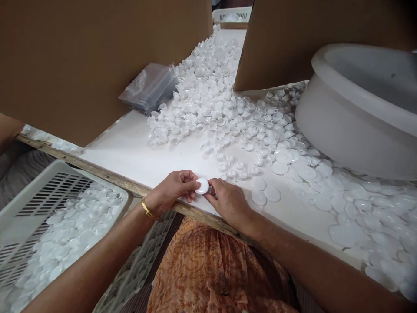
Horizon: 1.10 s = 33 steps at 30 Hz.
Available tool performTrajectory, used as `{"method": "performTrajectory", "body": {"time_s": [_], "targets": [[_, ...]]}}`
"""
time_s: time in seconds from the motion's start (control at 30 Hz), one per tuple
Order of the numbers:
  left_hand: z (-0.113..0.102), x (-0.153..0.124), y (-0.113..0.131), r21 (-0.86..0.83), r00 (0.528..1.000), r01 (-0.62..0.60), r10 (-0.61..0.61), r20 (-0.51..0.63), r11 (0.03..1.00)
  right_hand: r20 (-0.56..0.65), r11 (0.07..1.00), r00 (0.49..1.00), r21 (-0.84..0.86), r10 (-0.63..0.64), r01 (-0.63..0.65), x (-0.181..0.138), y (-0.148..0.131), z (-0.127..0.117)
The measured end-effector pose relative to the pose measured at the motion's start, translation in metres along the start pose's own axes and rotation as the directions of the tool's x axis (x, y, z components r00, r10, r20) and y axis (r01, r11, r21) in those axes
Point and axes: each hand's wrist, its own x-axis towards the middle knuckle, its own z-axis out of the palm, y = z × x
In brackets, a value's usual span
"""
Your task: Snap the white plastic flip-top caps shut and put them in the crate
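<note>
My left hand (pixel 177 187) pinches a small white round saucer (pixel 202 186) between thumb and fingers, just over the table's front edge. My right hand (pixel 230 201) is closed at the saucer's right side. A small greyish thing (pixel 210 189) shows between its thumb and forefinger, mostly hidden, and its kind cannot be made out. Just beyond the hands stand several small white cups (pixel 232 174) on the white tabletop (pixel 130 150). To the right of my right hand lie flat white saucers (pixel 272 194).
A large heap of white cups (pixel 208 87) spreads across the table between two cardboard sheets (pixel 97 52). A plastic-wrapped packet (pixel 150 89) leans at the left. On the right sits a big whitish tub (pixel 345 117). A slatted crate (pixel 60 169) of white pieces is lower left.
</note>
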Motion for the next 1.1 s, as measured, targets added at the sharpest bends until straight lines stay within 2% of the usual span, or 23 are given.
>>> {"method": "performTrajectory", "body": {"time_s": [0.13, 0.27, 0.43, 0.6, 1.1], "targets": [[0.012, 0.002, 0.002, 0.153, 0.999, 0.022, -0.016, -0.036, 0.988, 0.006, 1.000, 1.000, -0.003, 0.002, -0.002, 0.000, 0.000, -0.001], [0.011, 0.002, 0.004, 0.231, 1.000, 0.011, -0.008, -0.015, 0.973, 0.009, 1.000, 1.000, -0.006, 0.003, -0.003, 0.001, 0.000, -0.001], [0.011, 0.002, 0.005, 0.387, 0.997, -0.045, 0.063, -0.035, 0.921, -0.004, 1.000, 1.000, -0.006, -0.012, 0.012, 0.000, 0.001, 0.000], [0.011, 0.001, 0.003, 0.279, 1.000, -0.020, 0.026, -0.018, 0.960, -0.013, 1.000, 1.000, -0.019, -0.010, 0.010, 0.000, 0.001, -0.001], [0.012, 0.009, 0.014, 0.305, 1.000, -0.017, 0.009, 0.027, 0.952, -0.024, 0.999, 1.000, -0.050, -0.014, 0.013, 0.002, 0.004, 0.003]]}}
